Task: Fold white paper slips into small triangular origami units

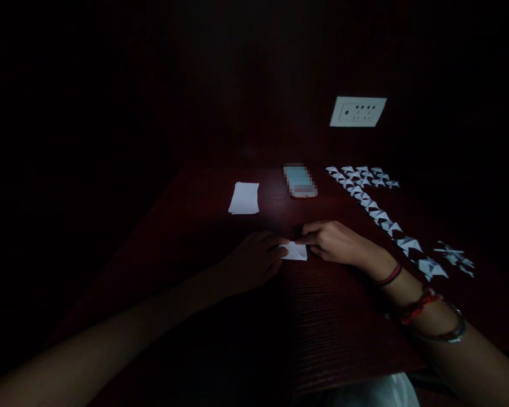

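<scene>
A small white piece of paper [296,252] with crease lines lies on the dark red table between my hands. My left hand [261,259] grips its left side, with the index finger and thumb on the paper. At the upper right edge, my right hand [333,242] has its fingers closed on the paper, the index fingertip reaching across the top. Some of the fingers on both hands are hidden in shadow. Beyond them lies a stack of white paper sheets [244,198].
A phone [300,182] lies beyond my right hand. Folded white paper pieces [378,215] run in rows along the right side, with thin paper strips [454,257] beside the nearest ones. A socket panel [358,111] is on the back wall. The surroundings are very dark.
</scene>
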A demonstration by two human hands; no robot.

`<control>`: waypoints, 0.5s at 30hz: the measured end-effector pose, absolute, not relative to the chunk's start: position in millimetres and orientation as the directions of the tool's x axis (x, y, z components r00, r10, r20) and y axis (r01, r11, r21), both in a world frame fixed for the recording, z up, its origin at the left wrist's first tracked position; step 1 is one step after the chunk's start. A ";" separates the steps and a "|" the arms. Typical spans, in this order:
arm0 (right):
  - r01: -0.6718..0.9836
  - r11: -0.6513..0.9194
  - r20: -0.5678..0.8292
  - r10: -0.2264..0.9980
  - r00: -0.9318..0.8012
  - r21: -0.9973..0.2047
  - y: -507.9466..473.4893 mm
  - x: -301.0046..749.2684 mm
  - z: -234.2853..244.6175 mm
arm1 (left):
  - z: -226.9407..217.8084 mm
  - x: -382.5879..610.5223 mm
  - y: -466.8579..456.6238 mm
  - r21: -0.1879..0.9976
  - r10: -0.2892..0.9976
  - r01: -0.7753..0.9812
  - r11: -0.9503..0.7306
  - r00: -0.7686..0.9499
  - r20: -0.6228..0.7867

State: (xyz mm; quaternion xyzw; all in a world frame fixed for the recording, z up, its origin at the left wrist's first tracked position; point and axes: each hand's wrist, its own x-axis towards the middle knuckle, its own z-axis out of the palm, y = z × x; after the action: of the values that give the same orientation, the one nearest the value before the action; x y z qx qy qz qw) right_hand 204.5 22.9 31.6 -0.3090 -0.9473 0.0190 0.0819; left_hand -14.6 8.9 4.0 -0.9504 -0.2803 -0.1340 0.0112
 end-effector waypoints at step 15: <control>0.669 0.721 0.215 0.693 -0.689 -0.180 18.8 222.1 33.8 | 1.0 -14.3 8.6 0.086 0.561 0.562 -0.822 0.776 0.289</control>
State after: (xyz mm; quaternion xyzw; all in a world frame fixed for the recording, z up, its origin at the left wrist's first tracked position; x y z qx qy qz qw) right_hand 222.1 18.8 33.8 -0.3709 -0.9178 0.0437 0.1346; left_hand -14.3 8.6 1.0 -0.9423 -0.2980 -0.1522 0.0027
